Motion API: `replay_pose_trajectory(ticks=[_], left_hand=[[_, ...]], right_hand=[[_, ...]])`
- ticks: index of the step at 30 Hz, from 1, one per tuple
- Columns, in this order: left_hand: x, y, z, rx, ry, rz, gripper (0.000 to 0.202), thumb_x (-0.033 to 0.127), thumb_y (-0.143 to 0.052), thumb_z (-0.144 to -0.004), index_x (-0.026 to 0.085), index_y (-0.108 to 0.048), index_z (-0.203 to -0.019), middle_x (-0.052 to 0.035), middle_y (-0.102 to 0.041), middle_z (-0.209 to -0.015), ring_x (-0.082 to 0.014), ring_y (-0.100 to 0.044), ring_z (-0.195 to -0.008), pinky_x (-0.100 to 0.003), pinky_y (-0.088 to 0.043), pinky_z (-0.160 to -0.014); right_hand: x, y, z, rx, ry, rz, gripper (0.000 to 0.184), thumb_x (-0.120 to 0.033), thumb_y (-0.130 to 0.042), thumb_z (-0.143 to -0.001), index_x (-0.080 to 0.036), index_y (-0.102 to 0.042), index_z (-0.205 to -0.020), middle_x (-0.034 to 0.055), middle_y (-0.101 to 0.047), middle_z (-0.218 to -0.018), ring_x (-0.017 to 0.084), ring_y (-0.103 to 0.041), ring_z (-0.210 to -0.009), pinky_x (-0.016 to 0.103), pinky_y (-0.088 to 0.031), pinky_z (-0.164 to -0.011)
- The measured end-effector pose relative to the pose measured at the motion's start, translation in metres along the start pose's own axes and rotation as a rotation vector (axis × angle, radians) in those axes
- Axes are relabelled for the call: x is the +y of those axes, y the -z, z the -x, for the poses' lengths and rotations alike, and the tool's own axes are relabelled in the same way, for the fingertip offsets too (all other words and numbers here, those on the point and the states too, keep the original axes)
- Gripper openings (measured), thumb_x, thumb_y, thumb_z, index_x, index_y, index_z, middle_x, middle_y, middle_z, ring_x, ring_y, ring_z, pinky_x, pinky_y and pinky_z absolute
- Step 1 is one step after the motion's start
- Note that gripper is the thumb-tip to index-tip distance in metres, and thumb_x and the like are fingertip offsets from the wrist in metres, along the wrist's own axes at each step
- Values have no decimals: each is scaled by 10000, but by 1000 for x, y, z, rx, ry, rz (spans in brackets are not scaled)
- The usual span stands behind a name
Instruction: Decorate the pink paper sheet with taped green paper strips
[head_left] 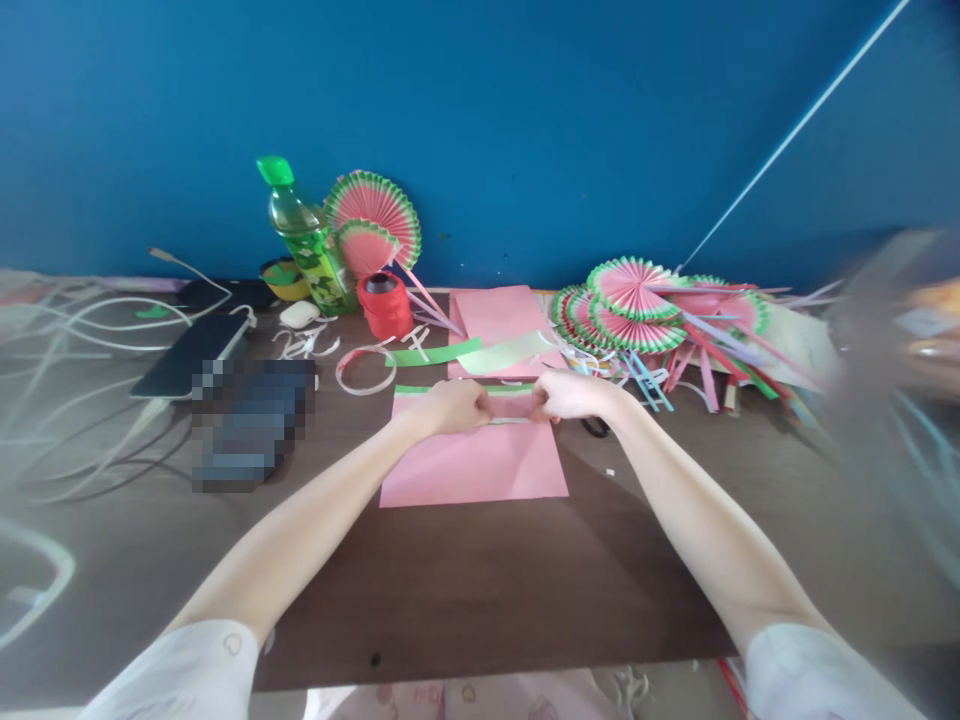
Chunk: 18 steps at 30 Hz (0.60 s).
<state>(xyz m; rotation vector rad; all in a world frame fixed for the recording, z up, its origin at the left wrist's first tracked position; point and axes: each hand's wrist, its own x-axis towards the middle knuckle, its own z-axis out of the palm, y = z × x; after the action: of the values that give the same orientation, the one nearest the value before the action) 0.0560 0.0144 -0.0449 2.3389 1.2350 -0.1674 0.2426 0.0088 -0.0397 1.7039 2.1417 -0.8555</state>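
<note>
A pink paper sheet (480,465) lies on the dark table, with a green strip (409,391) along its far edge. Over the far part of that sheet, my left hand (457,406) is closed, fingertips pinched and pointing right. Facing it, my right hand (566,395) is closed in a pinch near the sheet's right side. Between the fingertips runs a thin pale strip (510,421), apparently held at both ends; its exact kind is unclear. Just beyond are more pink paper (499,315), a pale green strip (506,352) and a bright green strip (442,352).
Left of the sheet are a tape roll (365,370), a phone (191,355) with white cables, and a pixelated dark object (255,425). A bottle (311,245), red container (385,305) and watermelon-coloured paper fans (375,215) stand behind. More fans (634,290) pile up right.
</note>
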Motion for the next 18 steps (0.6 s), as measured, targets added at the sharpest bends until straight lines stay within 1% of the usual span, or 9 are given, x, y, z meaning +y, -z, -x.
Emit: replay_pose_trajectory(ticks=[4,8,13,18], left_hand=[[-1,0,0,-3,0,-2,215,260,-450,-705,187,-637,-782,-47,-665,-818,-191,-597,-769,-280,-418,-713],[0,-2,0,22,16,-17,229,252,-430,-706,184,-634,-787,-62,-669,-853,-206,-602,-778,-295,-425,-713],[2,-6,0,59,54,-29,222,246,-435,-693,181,-626,-787,-76,-671,-877,-233,-606,-819,-317,-432,-740],[6,-5,1,52,80,-50,214,247,-456,-684,179,-618,-805,-85,-669,-871,-244,-609,-843,-333,-430,-777]], right_hand=[[1,-1,-1,-4,5,5,122,-207,-546,-638,-137,-637,-677,55,-632,-652,159,-565,-633,226,-370,-526],[0,-1,-1,-10,-2,-2,121,-231,-550,-642,-141,-628,-660,51,-626,-648,158,-562,-629,229,-368,-535],[-1,0,0,-14,-8,-1,119,-239,-551,-641,-142,-619,-649,51,-621,-648,157,-554,-623,230,-366,-539],[-1,0,0,-8,0,-10,118,-247,-554,-650,-142,-605,-630,49,-617,-638,154,-558,-623,222,-367,-546]])
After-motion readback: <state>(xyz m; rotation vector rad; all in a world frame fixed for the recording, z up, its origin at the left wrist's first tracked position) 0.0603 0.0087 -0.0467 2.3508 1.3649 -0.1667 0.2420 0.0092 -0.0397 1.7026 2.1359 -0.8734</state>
